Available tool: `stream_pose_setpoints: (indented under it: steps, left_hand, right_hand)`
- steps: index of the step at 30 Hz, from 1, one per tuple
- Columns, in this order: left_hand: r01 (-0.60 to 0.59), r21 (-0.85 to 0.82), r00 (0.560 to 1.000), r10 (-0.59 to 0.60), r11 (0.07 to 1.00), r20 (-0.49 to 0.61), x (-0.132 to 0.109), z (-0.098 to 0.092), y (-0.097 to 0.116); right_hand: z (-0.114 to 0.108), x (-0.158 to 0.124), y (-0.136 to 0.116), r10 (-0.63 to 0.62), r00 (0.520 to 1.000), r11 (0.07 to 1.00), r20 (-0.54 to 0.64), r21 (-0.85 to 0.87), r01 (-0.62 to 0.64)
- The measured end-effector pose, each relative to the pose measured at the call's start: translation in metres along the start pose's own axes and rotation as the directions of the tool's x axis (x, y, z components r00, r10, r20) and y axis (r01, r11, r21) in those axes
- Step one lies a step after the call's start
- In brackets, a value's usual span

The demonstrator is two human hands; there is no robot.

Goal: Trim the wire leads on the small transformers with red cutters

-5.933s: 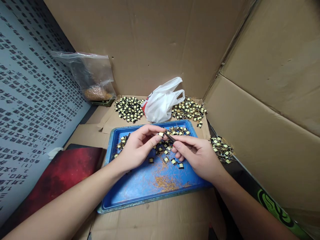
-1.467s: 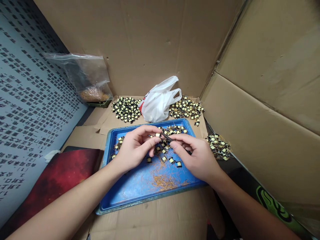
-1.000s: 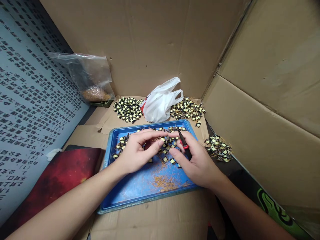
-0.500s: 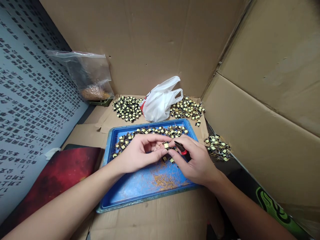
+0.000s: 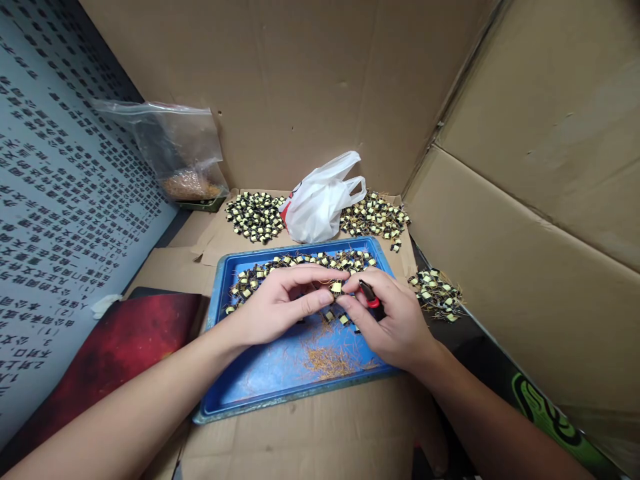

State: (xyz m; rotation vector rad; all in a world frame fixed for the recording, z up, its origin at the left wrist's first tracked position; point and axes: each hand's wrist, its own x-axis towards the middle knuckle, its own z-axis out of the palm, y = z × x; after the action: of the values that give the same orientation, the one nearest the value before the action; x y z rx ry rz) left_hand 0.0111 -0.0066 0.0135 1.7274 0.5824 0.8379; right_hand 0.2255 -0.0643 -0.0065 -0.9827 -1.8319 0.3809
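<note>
A small transformer [image 5: 337, 287], wrapped in yellow tape with black ends and thin copper wires, is held above the tray between both hands' fingertips. My left hand [image 5: 287, 300] pinches it from the left, thumb below and fingers stretched along behind. From the right, the thumb and forefinger of my right hand [image 5: 393, 317] meet the same part. Tucked in my right hand is a pair of cutters [image 5: 371, 300], black with a red band; its handles are mostly hidden. Below lies the blue tray [image 5: 260, 393], with many such transformers at its back and copper wire clippings [image 5: 330, 362] near its front.
Behind the tray, a white plastic bag [image 5: 320, 207] stands between two transformer piles [image 5: 255, 217]. Another pile [image 5: 437, 293] lies right of the tray. A zip bag of copper-coloured bits [image 5: 193, 183] is back left. Cardboard walls [image 5: 525, 220] enclose the back and right.
The transformer has turned and shifted slightly right between the fingertips. The cutters have tilted and dropped a little within my right hand. The tray and piles look unmoved.
</note>
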Motion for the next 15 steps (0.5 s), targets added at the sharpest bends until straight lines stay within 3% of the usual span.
stream_pose_setpoints:
  steps: [5,15]
  left_hand:
    - [0.110,-0.121,0.994,-0.109,0.987,0.015,-0.0006,0.0014,-0.0002]
    - [0.196,-0.309,0.980,-0.194,0.930,0.039,-0.0011,-0.0020,-0.0070]
  right_hand:
    - [0.0001,-0.0007,-0.0012,-0.019,0.999,1.000,-0.036,-0.019,0.018]
    - [0.0022,-0.0007,0.0003,-0.109,0.992,0.994,-0.061,-0.008,0.109]
